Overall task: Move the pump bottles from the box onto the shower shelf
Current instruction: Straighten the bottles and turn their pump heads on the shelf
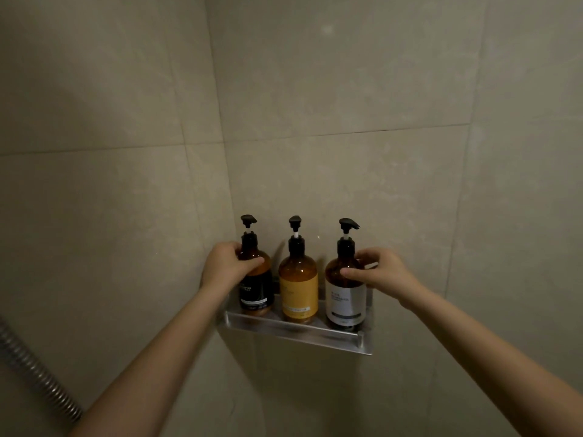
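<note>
Three amber pump bottles stand upright in a row on the metal shower shelf point(303, 334), which is fixed in the corner of the tiled walls. My left hand point(225, 266) is wrapped around the shoulder of the black-label bottle point(256, 290) at the left end. The yellow-label bottle point(299, 291) in the middle stands untouched. My right hand point(381, 274) grips the upper body of the white-label bottle point(345, 298) at the right end, thumb across its front. All pump heads are black. The box is out of view.
Beige tiled walls meet in a corner just behind the shelf. A ribbed metal shower hose point(34, 370) runs diagonally at the lower left, below my left forearm.
</note>
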The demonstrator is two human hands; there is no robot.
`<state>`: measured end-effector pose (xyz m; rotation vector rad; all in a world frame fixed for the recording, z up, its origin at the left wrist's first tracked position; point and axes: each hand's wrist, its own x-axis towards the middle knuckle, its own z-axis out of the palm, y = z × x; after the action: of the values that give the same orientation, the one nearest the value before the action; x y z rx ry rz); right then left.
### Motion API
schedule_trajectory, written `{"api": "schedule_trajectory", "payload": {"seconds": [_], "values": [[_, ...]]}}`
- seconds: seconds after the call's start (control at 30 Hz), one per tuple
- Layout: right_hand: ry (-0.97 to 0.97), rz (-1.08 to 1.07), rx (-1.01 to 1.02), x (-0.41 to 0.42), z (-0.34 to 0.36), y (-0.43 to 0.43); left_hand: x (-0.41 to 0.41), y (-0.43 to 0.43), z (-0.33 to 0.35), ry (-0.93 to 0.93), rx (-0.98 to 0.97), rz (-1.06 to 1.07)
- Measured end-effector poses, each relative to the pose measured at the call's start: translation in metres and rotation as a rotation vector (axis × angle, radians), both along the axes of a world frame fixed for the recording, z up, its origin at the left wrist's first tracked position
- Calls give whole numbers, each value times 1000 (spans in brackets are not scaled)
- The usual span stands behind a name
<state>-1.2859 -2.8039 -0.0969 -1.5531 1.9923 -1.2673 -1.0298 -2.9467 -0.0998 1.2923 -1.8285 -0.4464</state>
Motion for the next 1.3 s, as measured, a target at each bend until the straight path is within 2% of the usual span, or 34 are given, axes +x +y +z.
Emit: {"api": "schedule_trajectory", "payload": {"seconds": [0.27, 0.43, 0.83, 0.9, 0.97, 1.07, 1.3], "values": [[-11, -10, 7, 1, 0, 0, 2, -10, 1, 42, 133, -53], [-14, -11, 4, 0, 0, 1, 3, -7, -4, 66, 84, -67], [-30, -29, 14, 2, -2, 2, 3, -4, -5, -20, 41, -57], [-33, -27, 16, 2, -1, 2, 2, 5, -7, 38, 8, -3], [-28, -27, 17, 2, -1, 2, 2, 22, -11, 178, -123, 68], [-24, -23, 17, 2, -1, 2, -11, 52, -18, 301, -245, -7], [-21, -16, 35, 2, 4, 3, -55, 73, -24, 41, -174, -115]]}}
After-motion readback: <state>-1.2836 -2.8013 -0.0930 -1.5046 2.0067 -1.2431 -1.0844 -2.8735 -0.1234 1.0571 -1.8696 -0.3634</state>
